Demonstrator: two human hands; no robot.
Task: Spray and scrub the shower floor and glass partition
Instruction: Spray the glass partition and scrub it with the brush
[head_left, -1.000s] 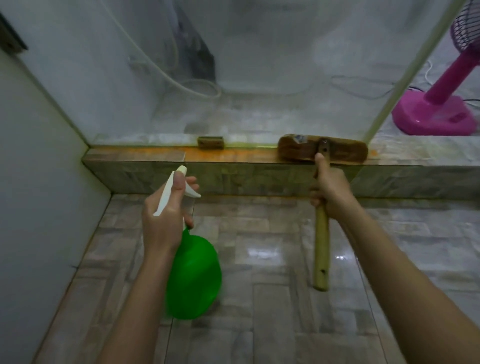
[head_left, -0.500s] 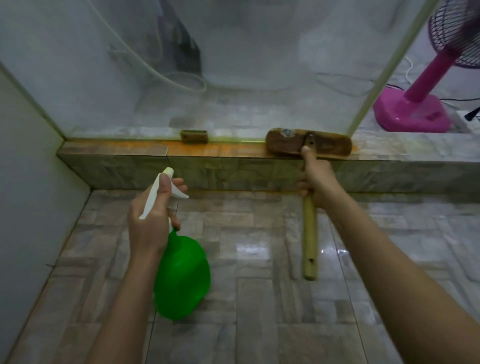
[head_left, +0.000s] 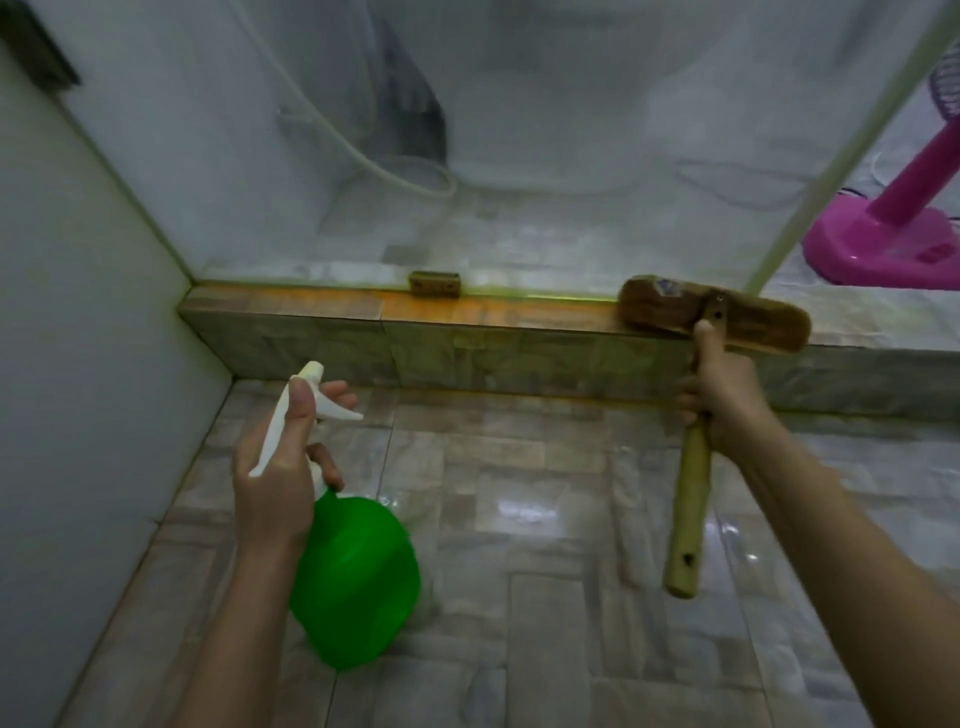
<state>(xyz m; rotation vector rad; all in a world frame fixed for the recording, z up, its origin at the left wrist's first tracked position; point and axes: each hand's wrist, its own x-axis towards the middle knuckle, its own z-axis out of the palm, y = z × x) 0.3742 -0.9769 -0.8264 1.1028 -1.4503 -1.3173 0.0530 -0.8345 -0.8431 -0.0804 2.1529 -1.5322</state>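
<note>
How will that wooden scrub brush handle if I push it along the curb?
The scrub brush should feel stiff: handle and head look like solid wood. Its wide head sits crosswise and tilted, so it may twist in the right hand, which grips close below it. The floor tiles shine as if wet, so the handle could get slippery.

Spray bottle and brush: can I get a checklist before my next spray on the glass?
1. Grip of left hand on spray bottle: ok.
2. Aim of nozzle toward glass partition: ok.
3. Finger on trigger: cannot tell.
4. Grip of right hand on brush: ok.
5. Its head at the tiled curb, right of the spray line: ok.
6. Liquid left in bottle: cannot tell.
</note>
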